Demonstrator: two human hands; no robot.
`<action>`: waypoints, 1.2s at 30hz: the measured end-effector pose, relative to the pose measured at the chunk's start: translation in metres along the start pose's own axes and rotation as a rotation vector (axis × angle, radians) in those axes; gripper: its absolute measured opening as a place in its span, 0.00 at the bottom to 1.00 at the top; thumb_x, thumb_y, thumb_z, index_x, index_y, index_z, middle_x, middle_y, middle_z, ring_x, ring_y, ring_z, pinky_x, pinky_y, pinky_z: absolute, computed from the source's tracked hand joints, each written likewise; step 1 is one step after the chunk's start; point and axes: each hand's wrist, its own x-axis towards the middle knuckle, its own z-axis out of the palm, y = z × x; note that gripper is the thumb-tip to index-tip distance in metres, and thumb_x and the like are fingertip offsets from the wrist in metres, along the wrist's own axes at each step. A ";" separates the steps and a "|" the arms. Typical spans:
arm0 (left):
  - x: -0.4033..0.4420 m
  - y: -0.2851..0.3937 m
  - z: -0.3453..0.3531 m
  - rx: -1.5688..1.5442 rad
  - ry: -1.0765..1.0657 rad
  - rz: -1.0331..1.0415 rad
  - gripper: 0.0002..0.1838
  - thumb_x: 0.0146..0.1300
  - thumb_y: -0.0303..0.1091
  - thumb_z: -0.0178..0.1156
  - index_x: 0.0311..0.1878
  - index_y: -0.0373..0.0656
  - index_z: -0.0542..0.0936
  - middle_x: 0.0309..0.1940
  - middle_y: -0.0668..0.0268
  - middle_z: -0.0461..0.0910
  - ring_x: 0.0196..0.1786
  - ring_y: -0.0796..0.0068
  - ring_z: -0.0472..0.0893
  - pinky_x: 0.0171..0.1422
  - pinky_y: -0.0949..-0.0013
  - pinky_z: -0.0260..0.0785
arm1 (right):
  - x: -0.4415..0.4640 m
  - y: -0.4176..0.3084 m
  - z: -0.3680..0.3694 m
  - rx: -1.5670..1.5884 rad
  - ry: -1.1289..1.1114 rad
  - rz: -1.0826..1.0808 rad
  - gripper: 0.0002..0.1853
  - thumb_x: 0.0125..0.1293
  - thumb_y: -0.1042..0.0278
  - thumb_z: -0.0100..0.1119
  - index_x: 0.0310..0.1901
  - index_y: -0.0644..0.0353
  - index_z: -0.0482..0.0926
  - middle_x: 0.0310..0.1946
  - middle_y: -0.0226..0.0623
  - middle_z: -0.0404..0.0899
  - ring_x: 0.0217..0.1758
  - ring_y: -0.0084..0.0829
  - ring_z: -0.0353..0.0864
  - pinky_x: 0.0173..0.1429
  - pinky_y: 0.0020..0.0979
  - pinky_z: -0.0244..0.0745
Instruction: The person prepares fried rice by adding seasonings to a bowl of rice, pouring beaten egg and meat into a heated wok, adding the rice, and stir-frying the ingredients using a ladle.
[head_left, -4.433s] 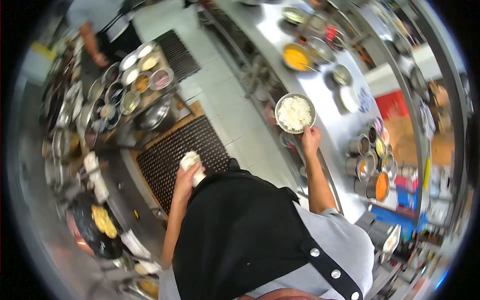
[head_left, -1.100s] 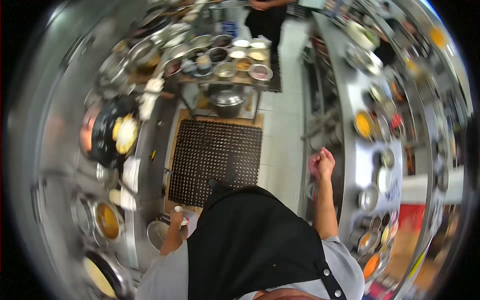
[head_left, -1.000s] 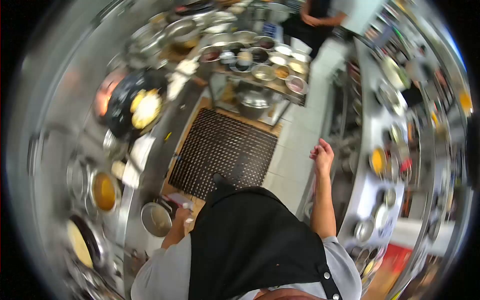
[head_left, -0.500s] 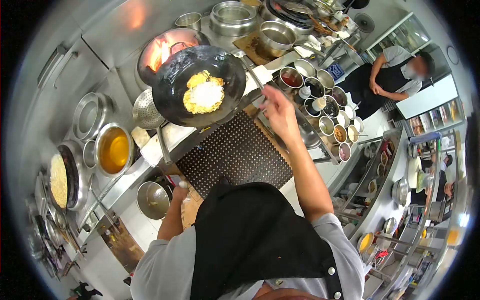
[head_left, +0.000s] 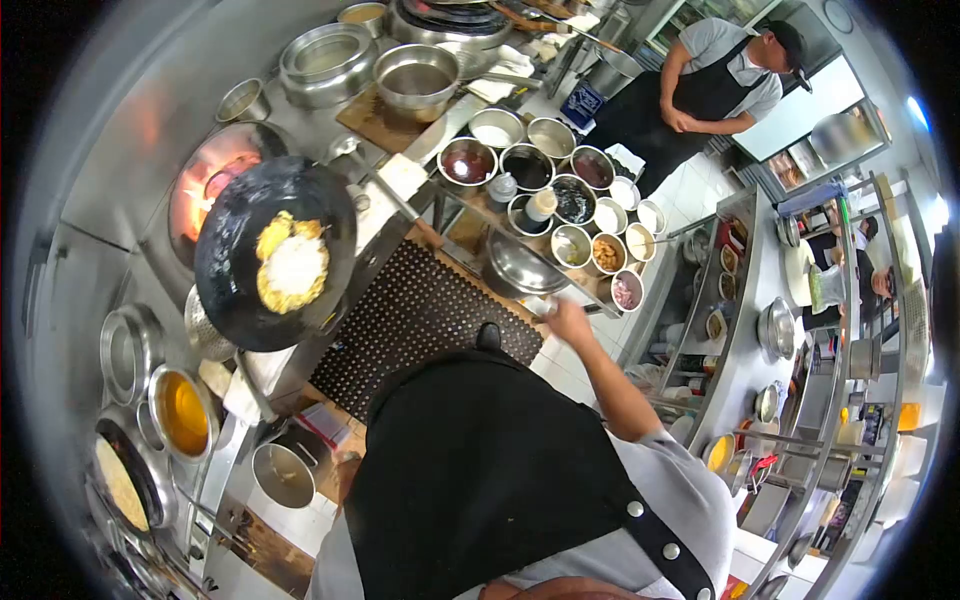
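My right hand [head_left: 570, 322] is beside the steel bowl [head_left: 522, 265] under the shelf of containers. Its fingers are blurred, and a pale smear shows at their tips. Of my left hand [head_left: 347, 474] only a sliver of skin shows at the apron's edge, above the floor pot; the fingers are hidden. In front stands a black wok [head_left: 225, 270] holding egg with white rice [head_left: 293, 266] on it. A long-handled ladle [head_left: 395, 195] lies to the wok's right, out of both hands. Left of the wok is a perforated strainer [head_left: 205, 325], its handle pointing toward me.
Flames burn in the burner [head_left: 207, 190] behind the wok. Sauce and ingredient containers [head_left: 525, 168] crowd the right shelf. A pot of yellow oil [head_left: 185, 414] stands left; a steel pot [head_left: 284, 475] sits low. A co-worker [head_left: 700, 90] stands at the far right.
My view has turned right. My right hand has drawn back from beside the ladle's handle to near the steel bowl. My left hand has mostly gone behind the apron.
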 end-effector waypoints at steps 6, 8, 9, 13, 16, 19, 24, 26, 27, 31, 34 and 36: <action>-0.050 0.114 -0.028 -0.494 0.172 -0.155 0.17 0.62 0.44 0.65 0.42 0.38 0.86 0.35 0.57 0.88 0.36 0.60 0.87 0.41 0.54 0.77 | 0.170 -0.034 -0.058 0.368 0.367 -0.120 0.44 0.57 0.53 0.76 0.72 0.65 0.67 0.66 0.57 0.75 0.66 0.54 0.77 0.68 0.46 0.73; -0.042 0.143 -0.027 -0.463 0.265 -0.153 0.18 0.59 0.41 0.67 0.44 0.36 0.85 0.35 0.57 0.88 0.36 0.60 0.87 0.41 0.54 0.77 | 0.195 -0.035 -0.045 0.338 0.432 -0.205 0.44 0.54 0.54 0.79 0.70 0.62 0.68 0.63 0.55 0.77 0.64 0.54 0.79 0.67 0.46 0.73; -0.020 0.136 -0.014 -0.371 0.337 -0.130 0.19 0.56 0.39 0.69 0.45 0.34 0.85 0.35 0.56 0.88 0.36 0.60 0.86 0.41 0.54 0.76 | 0.198 -0.039 -0.046 0.343 0.413 -0.220 0.44 0.54 0.54 0.79 0.70 0.62 0.68 0.63 0.55 0.77 0.64 0.54 0.79 0.67 0.46 0.73; -0.083 0.244 -0.039 -0.428 0.412 -0.083 0.19 0.54 0.35 0.69 0.48 0.35 0.85 0.39 0.51 0.88 0.41 0.51 0.87 0.48 0.52 0.78 | 0.203 -0.051 -0.040 0.406 0.341 -0.134 0.38 0.50 0.57 0.81 0.62 0.57 0.72 0.54 0.53 0.83 0.59 0.54 0.82 0.61 0.48 0.77; -0.069 0.205 0.005 -0.426 0.422 -0.060 0.17 0.55 0.34 0.69 0.46 0.36 0.85 0.37 0.54 0.89 0.40 0.52 0.87 0.48 0.52 0.79 | 0.210 -0.058 -0.027 0.409 0.401 -0.262 0.37 0.51 0.56 0.80 0.60 0.58 0.72 0.52 0.53 0.84 0.55 0.55 0.84 0.60 0.48 0.77; -0.077 0.149 0.034 -0.404 0.324 -0.138 0.15 0.55 0.33 0.69 0.44 0.36 0.85 0.33 0.54 0.88 0.39 0.53 0.88 0.46 0.53 0.79 | 0.217 -0.069 -0.018 0.450 0.408 -0.267 0.37 0.51 0.56 0.78 0.60 0.60 0.72 0.51 0.53 0.84 0.53 0.55 0.85 0.60 0.48 0.77; -0.106 0.073 0.081 -0.713 0.176 -0.360 0.16 0.49 0.36 0.75 0.41 0.39 0.87 0.32 0.55 0.88 0.36 0.59 0.89 0.41 0.58 0.81 | 0.206 -0.103 -0.048 0.433 0.496 -0.428 0.38 0.53 0.57 0.78 0.63 0.62 0.73 0.53 0.53 0.83 0.55 0.54 0.84 0.59 0.46 0.77; -0.104 0.034 0.102 -1.033 0.266 -0.324 0.17 0.51 0.39 0.75 0.41 0.39 0.87 0.32 0.55 0.88 0.39 0.60 0.89 0.44 0.59 0.80 | 0.171 -0.158 -0.089 0.288 0.445 -0.694 0.37 0.55 0.61 0.76 0.65 0.61 0.71 0.54 0.52 0.81 0.55 0.54 0.83 0.60 0.47 0.77; -0.099 0.012 0.114 -0.693 0.133 -0.279 0.16 0.56 0.44 0.70 0.41 0.42 0.85 0.33 0.56 0.87 0.39 0.59 0.88 0.42 0.57 0.79 | 0.155 -0.188 -0.106 0.208 0.388 -0.808 0.38 0.54 0.60 0.76 0.65 0.61 0.71 0.54 0.51 0.80 0.55 0.53 0.82 0.60 0.46 0.77; -0.108 -0.004 0.091 -0.267 -0.094 -0.202 0.22 0.65 0.59 0.58 0.40 0.48 0.82 0.36 0.55 0.86 0.44 0.52 0.87 0.43 0.50 0.78 | 0.106 -0.297 -0.115 -0.166 0.104 -0.969 0.37 0.55 0.53 0.74 0.66 0.53 0.72 0.55 0.51 0.80 0.54 0.54 0.84 0.56 0.50 0.81; -0.075 -0.029 0.091 -0.605 0.239 -0.003 0.18 0.65 0.53 0.61 0.40 0.47 0.84 0.32 0.59 0.87 0.37 0.56 0.88 0.42 0.50 0.79 | 0.083 -0.357 -0.086 -0.392 0.033 -1.023 0.40 0.54 0.50 0.75 0.67 0.54 0.71 0.50 0.52 0.82 0.49 0.54 0.86 0.52 0.49 0.83; -0.060 -0.018 0.062 -0.836 0.261 -0.138 0.12 0.60 0.41 0.63 0.37 0.42 0.84 0.30 0.59 0.85 0.35 0.59 0.86 0.38 0.54 0.77 | 0.068 -0.392 -0.066 -0.510 -0.036 -1.025 0.36 0.55 0.49 0.74 0.63 0.55 0.73 0.49 0.51 0.82 0.49 0.53 0.86 0.51 0.48 0.83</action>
